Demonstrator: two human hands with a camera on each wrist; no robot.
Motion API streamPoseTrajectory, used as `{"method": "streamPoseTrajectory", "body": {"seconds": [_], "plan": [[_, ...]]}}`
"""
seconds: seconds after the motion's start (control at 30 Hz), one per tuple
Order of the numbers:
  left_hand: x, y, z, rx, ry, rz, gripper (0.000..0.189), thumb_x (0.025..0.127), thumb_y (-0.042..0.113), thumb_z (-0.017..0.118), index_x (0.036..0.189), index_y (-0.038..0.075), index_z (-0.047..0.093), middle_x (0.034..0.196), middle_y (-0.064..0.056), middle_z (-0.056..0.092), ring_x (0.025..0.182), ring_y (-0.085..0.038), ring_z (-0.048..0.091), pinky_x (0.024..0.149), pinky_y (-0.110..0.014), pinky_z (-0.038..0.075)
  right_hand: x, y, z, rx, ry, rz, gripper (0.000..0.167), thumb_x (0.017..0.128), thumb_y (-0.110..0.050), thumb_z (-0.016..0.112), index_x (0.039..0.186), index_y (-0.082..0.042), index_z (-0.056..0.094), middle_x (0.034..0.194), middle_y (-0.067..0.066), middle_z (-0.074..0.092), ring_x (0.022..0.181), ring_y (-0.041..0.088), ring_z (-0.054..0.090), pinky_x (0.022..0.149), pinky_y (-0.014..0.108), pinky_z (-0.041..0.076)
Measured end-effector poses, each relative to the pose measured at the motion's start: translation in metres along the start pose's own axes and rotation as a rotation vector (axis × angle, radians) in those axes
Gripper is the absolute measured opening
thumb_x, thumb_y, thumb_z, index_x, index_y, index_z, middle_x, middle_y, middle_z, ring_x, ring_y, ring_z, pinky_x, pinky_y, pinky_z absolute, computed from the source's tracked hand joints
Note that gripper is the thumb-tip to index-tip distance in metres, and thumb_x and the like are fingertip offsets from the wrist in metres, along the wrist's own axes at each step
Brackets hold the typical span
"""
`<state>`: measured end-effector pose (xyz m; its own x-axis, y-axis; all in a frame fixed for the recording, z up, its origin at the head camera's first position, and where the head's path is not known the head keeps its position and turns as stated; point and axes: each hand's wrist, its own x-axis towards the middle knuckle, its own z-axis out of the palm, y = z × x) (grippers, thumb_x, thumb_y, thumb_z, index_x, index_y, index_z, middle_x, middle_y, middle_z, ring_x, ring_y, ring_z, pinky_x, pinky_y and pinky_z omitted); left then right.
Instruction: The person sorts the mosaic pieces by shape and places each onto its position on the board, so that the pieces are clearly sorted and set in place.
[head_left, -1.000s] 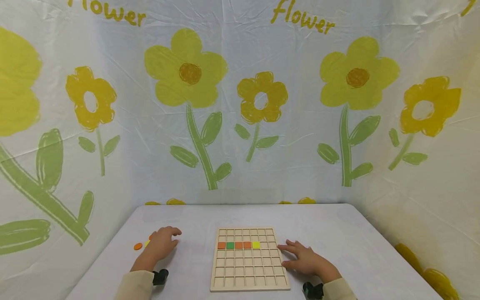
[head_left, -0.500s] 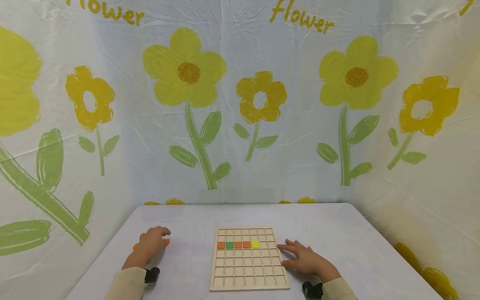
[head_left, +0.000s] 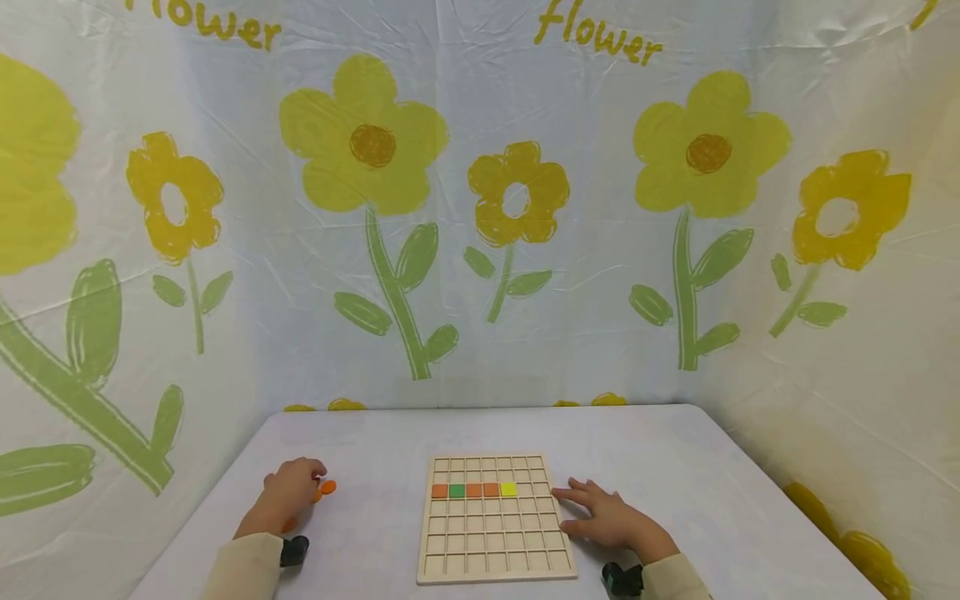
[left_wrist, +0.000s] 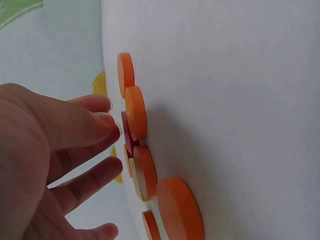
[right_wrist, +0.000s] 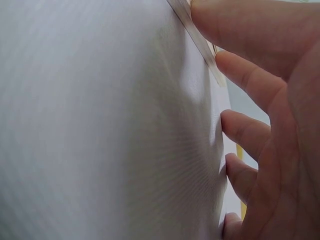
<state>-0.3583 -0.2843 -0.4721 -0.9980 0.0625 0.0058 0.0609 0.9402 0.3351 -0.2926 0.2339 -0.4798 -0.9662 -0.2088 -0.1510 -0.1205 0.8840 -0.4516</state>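
Observation:
In the head view, my left hand (head_left: 281,497) is over a loose group of pieces on the left of the table. The left wrist view shows several orange discs (left_wrist: 181,207), a dark red piece (left_wrist: 129,134) and a yellowish piece (left_wrist: 138,181) beside the fingertips. Thumb and fingers are bent a little, and no piece shows between them. A wooden grid board (head_left: 495,546) lies in the middle, with a row of orange, green and yellow squares (head_left: 508,489). My right hand (head_left: 615,518) rests at its right edge, thumb and index finger touching it, other fingertips on the table.
The white table (head_left: 720,533) reaches back to a hanging cloth (head_left: 592,350) printed with flowers, which also encloses both sides. Dark wrist cameras sit below each hand, one on the left wrist (head_left: 294,550) and one on the right (head_left: 622,577).
My left hand has moved left and slightly down over the pieces, uncovering orange discs on its right side. My right hand stays at the board, and the row of squares looks the same.

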Motion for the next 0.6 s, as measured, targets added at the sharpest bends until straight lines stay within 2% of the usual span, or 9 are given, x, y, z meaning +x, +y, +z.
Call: {"method": "streamPoseTrajectory", "body": {"seconds": [0.2,0.4,0.6], "plan": [[0.0003,-0.0079,-0.0007,-0.006,-0.023,-0.019,0.025,0.088,-0.002,0.057,0.11,0.003,0.067,0.093,-0.007,0.065,0.087,-0.026,0.056,0.079,-0.052,0.039,-0.0011,-0.0009,-0.0009,0.006,-0.001,-0.007,0.064,0.083,-0.054,0.066,0.137,-0.023,0.054,0.152,0.013,0.04,0.143,0.045,0.026,0.107,0.074,0.014],[0.0008,-0.0071,-0.0023,0.009,-0.037,-0.018,0.024,0.087,-0.002,0.06,0.109,0.002,0.067,0.093,-0.009,0.065,0.085,-0.027,0.055,0.081,-0.054,0.04,-0.0016,-0.0009,-0.0008,0.016,0.003,-0.017,0.064,0.083,-0.053,0.066,0.137,-0.023,0.055,0.152,0.014,0.04,0.143,0.046,0.026,0.107,0.074,0.014],[0.0004,-0.0073,-0.0021,0.036,-0.023,-0.004,0.021,0.086,-0.001,0.062,0.105,0.003,0.068,0.09,-0.007,0.064,0.084,-0.027,0.054,0.082,-0.056,0.04,-0.0018,-0.0009,-0.0006,0.026,0.004,-0.007,0.063,0.082,-0.053,0.067,0.137,-0.024,0.055,0.152,0.013,0.04,0.143,0.045,0.025,0.107,0.074,0.013]]}}
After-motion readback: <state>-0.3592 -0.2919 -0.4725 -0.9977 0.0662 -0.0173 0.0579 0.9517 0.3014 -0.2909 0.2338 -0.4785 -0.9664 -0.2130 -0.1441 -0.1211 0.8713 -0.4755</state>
